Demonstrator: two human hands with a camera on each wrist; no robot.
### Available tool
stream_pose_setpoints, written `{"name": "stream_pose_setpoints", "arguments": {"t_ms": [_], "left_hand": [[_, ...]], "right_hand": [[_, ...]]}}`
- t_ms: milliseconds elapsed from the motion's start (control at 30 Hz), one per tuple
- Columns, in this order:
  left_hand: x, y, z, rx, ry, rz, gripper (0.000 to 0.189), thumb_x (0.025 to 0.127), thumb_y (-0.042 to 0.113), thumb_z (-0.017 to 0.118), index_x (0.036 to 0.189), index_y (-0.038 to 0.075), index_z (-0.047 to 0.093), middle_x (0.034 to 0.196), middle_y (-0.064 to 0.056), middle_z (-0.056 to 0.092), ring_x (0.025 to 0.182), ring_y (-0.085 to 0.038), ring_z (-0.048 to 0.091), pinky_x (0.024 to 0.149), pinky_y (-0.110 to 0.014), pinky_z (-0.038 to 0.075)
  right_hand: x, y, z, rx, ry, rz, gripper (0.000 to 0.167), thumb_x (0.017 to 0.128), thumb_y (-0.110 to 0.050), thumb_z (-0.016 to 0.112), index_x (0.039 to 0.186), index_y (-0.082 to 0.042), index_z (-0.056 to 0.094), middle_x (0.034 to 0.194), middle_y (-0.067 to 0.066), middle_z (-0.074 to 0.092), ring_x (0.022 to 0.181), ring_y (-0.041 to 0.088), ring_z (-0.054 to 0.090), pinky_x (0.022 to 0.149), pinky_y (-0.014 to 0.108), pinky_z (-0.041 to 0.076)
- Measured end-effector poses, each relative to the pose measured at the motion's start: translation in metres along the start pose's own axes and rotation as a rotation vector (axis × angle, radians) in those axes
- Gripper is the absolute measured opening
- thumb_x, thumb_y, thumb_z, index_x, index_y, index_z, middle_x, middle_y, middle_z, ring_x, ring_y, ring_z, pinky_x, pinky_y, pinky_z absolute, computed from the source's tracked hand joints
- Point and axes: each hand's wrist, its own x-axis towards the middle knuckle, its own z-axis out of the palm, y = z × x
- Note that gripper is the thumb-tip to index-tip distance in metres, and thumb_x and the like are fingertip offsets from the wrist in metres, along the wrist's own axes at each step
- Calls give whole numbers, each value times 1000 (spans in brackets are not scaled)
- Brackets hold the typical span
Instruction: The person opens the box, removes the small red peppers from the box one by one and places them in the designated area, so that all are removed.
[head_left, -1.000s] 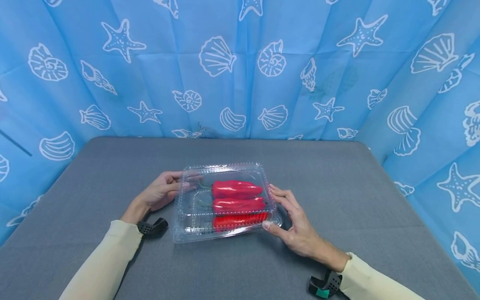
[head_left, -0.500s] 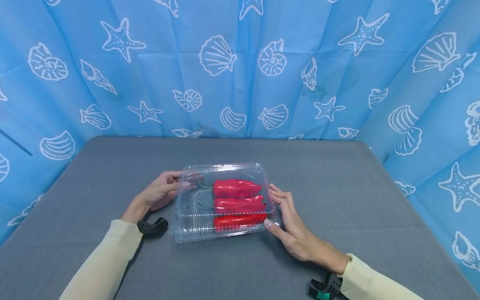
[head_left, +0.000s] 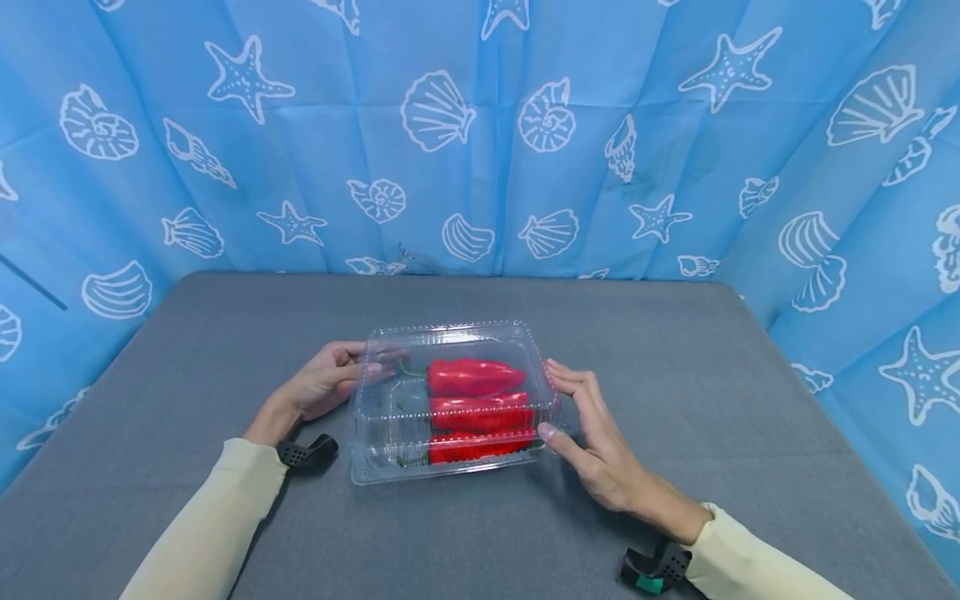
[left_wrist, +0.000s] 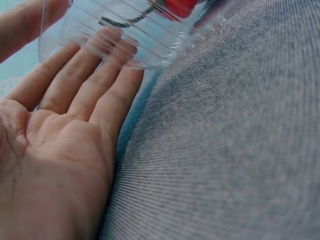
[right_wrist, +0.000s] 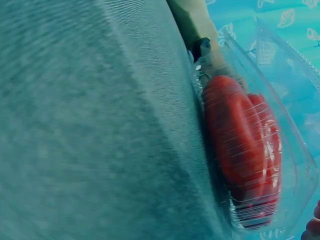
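In the head view a clear plastic clamshell container (head_left: 378, 475) sits mid-table, tilted slightly, with three red peppers (head_left: 477, 377) inside, their green stems pointing left. Its clear lid (head_left: 453, 336) is ajar at the front right. My right hand (head_left: 596, 450) grips the lid's right edge, thumb at the front corner and fingers along the side. On the left side, my left hand (head_left: 318, 385) touches the container with straight fingers (left_wrist: 75, 82), palm up in the left wrist view. In the right wrist view, red peppers (right_wrist: 237, 135) show through the plastic and a gap stands under the raised lid.
A grey cloth (head_left: 480, 542) covers the table. Behind it and along both sides hangs a blue curtain (head_left: 465, 167) printed with white shells and starfish. Black camera mounts sit on both wrists.
My right hand has moved slightly right, and the lid's front edge has risen, showing more of the nearest pepper beneath it. The left hand stays in place.
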Motion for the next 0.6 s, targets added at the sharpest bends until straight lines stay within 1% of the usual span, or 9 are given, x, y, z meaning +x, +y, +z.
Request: {"name": "stream_pose_setpoints", "arguments": {"t_ms": [133, 200, 300, 433, 533, 600], "left_hand": [[1, 1, 2, 45, 9, -16, 44, 101, -2, 54, 145, -1, 53, 144, -11, 59, 133, -23, 55, 108, -37, 49], [1, 0, 2, 72, 8, -18, 44, 100, 0, 55, 145, -2, 52, 144, -11, 58, 134, -22, 53, 108, -36, 49], [2, -1, 1, 86, -6, -6, 44, 101, 1, 54, 144, -2, 52, 144, -11, 58, 135, -22, 53, 109, -36, 49], [2, -2, 2, 85, -9, 6, 39, 102, 2, 54, 140, 6, 60, 139, -6, 63, 126, -21, 60, 102, -36, 54], [2, -3, 2, 108, 17, 7, 34, 101, 2, 56, 131, 14, 68, 129, -4, 69, 112, -19, 68, 92, -33, 59], [3, -3, 2, 115, 21, 9, 34, 101, 1, 56, 129, 14, 69, 126, -5, 70, 110, -19, 68, 93, -33, 58]], "right_hand": [[2, -2, -3, 0, 33, -1, 58, 88, 0, 63, 142, 3, 45, 150, 13, 40, 142, 30, 34, 118, 22, 27], [3, -2, -4, -4, 56, -6, 58, 86, 1, 64, 141, 5, 47, 148, 14, 42, 141, 28, 37, 117, 24, 30], [5, -3, -6, 3, 84, -17, 56, 85, 2, 63, 140, 6, 49, 147, 15, 45, 139, 27, 40, 117, 26, 31], [9, -4, -9, 20, 103, -33, 56, 85, 3, 62, 139, 6, 50, 143, 17, 47, 135, 26, 42, 115, 26, 35], [11, -6, -11, 37, 109, -33, 56, 84, 4, 61, 139, 6, 50, 140, 19, 47, 132, 24, 43, 114, 27, 37], [14, -8, -13, 52, 114, -32, 54, 85, 4, 61, 138, 7, 50, 138, 18, 48, 130, 24, 44, 114, 29, 38]]}}
